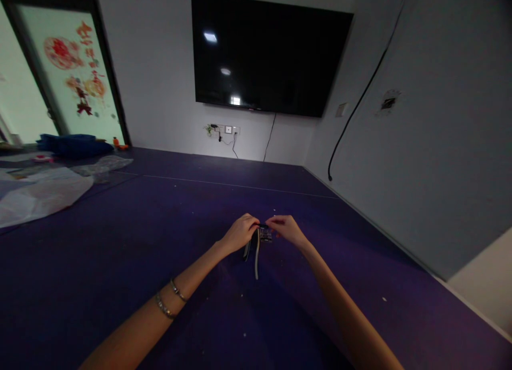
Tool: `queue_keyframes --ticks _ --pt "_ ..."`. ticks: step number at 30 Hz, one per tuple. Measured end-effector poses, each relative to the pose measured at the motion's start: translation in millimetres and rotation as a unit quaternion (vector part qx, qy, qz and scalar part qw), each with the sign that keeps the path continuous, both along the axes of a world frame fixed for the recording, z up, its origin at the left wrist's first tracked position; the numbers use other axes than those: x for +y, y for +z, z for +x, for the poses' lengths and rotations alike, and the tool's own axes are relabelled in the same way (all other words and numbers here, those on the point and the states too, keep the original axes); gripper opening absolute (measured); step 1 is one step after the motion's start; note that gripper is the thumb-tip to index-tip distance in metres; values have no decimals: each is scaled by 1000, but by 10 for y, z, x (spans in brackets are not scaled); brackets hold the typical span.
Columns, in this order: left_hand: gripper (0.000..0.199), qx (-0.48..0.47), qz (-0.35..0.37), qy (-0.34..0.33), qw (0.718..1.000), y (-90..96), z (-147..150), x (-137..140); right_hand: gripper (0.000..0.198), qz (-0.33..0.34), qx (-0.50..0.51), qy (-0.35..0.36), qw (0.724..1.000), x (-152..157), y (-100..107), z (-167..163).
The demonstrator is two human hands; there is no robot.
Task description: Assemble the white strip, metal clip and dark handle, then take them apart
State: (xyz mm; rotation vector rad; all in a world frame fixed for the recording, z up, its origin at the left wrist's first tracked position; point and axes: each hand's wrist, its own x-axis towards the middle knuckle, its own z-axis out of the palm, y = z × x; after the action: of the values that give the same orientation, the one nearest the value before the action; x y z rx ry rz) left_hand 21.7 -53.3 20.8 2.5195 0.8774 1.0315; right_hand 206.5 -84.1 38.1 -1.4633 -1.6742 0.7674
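Near the middle of the purple surface, both my hands meet at a small dark piece with light flecks and a patterned or see-through face. Its kind is too small to make out. My left hand is closed, its fingertips pinching the piece's upper left edge. Beneath those fingers a pale narrow strip hangs down, with a darker strip beside it. From the other side, my right hand pinches the top right edge between thumb and fingers. The fingertips partly hide the piece's top.
White plastic sheeting and a dark blue cloth bundle lie at the left. A large black television hangs on the wall ahead, above sockets. A black cable hangs down the right wall.
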Motion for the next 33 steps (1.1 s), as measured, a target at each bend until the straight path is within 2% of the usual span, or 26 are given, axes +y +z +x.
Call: queue_keyframes --ticks 12,16,18,24,33 --pt "17 1 15 3 1000 -27 3 7 27 15 16 36 999 -8 -19 27" --pt "35 9 -19 25 999 -95 11 35 25 20 -12 -3 1000 44 -119 72" --pt "43 30 -27 33 999 -131 11 53 22 33 -31 -25 999 87 -207 106" --pt "45 125 6 25 992 -198 43 163 19 66 -57 -44 995 171 -445 185" --pt "62 241 51 13 969 -280 264 317 21 113 -94 -33 989 160 -536 195"
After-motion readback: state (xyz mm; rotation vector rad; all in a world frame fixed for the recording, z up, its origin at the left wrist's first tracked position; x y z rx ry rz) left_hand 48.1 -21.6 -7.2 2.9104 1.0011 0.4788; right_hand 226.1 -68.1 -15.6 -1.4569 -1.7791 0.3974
